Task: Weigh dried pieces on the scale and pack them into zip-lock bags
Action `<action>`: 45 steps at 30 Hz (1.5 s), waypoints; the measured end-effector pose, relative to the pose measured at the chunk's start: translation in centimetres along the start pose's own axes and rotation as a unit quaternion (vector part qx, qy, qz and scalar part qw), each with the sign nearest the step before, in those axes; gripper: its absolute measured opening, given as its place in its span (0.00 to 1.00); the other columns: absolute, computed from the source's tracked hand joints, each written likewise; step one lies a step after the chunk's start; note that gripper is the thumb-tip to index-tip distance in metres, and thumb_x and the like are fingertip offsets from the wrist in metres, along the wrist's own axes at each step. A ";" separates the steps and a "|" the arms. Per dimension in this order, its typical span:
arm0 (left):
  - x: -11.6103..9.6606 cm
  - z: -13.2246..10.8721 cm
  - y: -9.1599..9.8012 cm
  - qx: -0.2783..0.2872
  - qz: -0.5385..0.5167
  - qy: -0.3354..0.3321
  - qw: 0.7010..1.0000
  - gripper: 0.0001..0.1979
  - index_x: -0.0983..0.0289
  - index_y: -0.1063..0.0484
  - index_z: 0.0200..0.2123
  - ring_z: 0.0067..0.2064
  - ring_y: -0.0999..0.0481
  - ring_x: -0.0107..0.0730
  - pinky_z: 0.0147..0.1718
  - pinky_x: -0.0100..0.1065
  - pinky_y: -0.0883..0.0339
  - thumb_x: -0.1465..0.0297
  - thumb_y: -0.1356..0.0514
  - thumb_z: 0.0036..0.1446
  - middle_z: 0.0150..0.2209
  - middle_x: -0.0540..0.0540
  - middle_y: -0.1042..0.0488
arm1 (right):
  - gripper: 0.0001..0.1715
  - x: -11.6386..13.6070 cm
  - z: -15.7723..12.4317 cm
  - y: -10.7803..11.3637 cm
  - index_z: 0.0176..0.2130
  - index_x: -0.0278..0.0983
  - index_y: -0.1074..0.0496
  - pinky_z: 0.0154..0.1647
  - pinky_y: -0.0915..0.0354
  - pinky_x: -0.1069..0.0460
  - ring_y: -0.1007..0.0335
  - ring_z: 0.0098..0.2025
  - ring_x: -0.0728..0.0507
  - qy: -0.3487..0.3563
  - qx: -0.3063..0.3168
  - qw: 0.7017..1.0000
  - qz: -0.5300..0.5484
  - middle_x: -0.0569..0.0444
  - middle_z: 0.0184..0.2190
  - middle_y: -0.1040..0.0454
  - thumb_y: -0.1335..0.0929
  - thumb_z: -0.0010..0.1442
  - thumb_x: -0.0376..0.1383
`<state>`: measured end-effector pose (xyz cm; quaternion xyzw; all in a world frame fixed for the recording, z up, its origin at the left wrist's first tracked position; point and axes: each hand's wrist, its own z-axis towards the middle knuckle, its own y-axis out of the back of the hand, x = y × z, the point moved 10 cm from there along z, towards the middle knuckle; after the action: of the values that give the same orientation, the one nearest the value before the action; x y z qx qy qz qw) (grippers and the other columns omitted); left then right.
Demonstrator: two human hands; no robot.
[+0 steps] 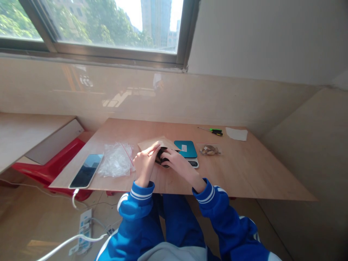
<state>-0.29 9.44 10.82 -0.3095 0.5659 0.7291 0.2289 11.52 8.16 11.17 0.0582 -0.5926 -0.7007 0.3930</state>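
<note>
A brown paper bag (160,140) lies on the table in front of me, its dark mouth facing my hands. My left hand (144,163) is closed on the near left edge of the bag's mouth, thumb and fingers pinching the paper. My right hand (178,163) reaches into the mouth from the right with bent fingers spread apart; its fingertips are hidden in the dark opening. What lies inside cannot be made out. Just right of the bag, partly behind my right hand, sits a kitchen scale (187,149) with a teal top and a small display.
A pile of clear plastic bags (115,161) and a phone (86,172) on a white cable lie left. Right are a clear bag of brown pieces (210,149), two screwdrivers (216,132) and white paper (236,134). A red stool (51,159) stands beside the table (252,177).
</note>
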 end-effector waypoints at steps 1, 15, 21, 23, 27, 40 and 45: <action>-0.1 0.1 0.1 0.001 0.001 -0.001 1.000 0.17 0.48 0.22 0.46 0.37 0.20 0.41 0.36 0.35 0.32 0.52 0.44 0.58 0.34 0.51 0.17 | 0.08 0.0 -0.2 0.4 0.41 0.39 0.28 0.52 0.30 0.45 0.29 0.49 0.41 0.007 -0.010 1.000 0.028 0.50 0.46 0.27 0.35 0.64 0.30; -1.2 1.3 0.8 -0.028 0.033 -0.016 0.999 0.18 0.49 0.21 0.44 0.38 0.20 0.42 0.36 0.35 0.32 0.52 0.44 0.58 0.37 0.52 0.17 | 0.06 -2.3 -4.6 3.7 0.37 0.43 0.22 0.60 0.35 0.40 0.34 0.59 0.39 -0.028 -0.323 0.906 0.273 0.51 0.48 0.25 0.31 0.61 0.37; -0.3 2.2 2.0 -0.078 0.047 -0.001 0.996 0.18 0.48 0.21 0.45 0.39 0.20 0.43 0.35 0.36 0.31 0.51 0.44 0.57 0.41 0.52 0.18 | 0.13 -10.6 -8.2 4.7 0.40 0.37 0.25 0.56 0.34 0.39 0.30 0.54 0.38 -0.167 -0.483 0.812 0.281 0.45 0.46 0.24 0.29 0.56 0.42; -0.1 2.1 2.0 -0.079 0.043 0.006 0.996 0.18 0.48 0.21 0.45 0.40 0.20 0.43 0.35 0.36 0.31 0.51 0.44 0.57 0.41 0.52 0.18 | 0.15 -14.2 -8.5 3.8 0.38 0.35 0.25 0.55 0.34 0.40 0.29 0.50 0.39 -0.213 -0.480 0.816 0.243 0.44 0.42 0.23 0.30 0.55 0.43; -0.2 1.5 1.4 -0.063 0.027 0.020 0.997 0.19 0.48 0.21 0.45 0.41 0.20 0.45 0.36 0.38 0.31 0.50 0.45 0.58 0.40 0.52 0.18 | 0.16 -18.7 -6.9 1.2 0.37 0.34 0.26 0.48 0.30 0.45 0.30 0.49 0.40 -0.250 -0.412 0.859 0.173 0.43 0.43 0.26 0.32 0.56 0.44; 0.3 0.6 0.9 -0.041 -0.011 0.043 0.998 0.21 0.47 0.21 0.45 0.44 0.21 0.47 0.39 0.38 0.31 0.47 0.45 0.56 0.40 0.51 0.18 | 0.18 -20.8 -8.5 0.2 0.45 0.34 0.27 0.54 0.35 0.42 0.36 0.57 0.39 -0.250 -0.391 0.873 0.153 0.39 0.52 0.29 0.36 0.60 0.42; 0.2 0.3 1.0 -0.049 -0.014 0.042 0.998 0.19 0.46 0.21 0.44 0.44 0.21 0.46 0.39 0.38 0.31 0.49 0.44 0.56 0.40 0.50 0.18 | 0.20 -19.7 -8.9 -1.2 0.49 0.35 0.28 0.62 0.43 0.39 0.39 0.62 0.38 -0.236 -0.347 0.899 0.126 0.39 0.58 0.32 0.38 0.62 0.40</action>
<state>-1.13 9.47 11.43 -0.3582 0.5344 0.7390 0.2001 29.34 13.38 -0.04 -0.3244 -0.3895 -0.7998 0.3215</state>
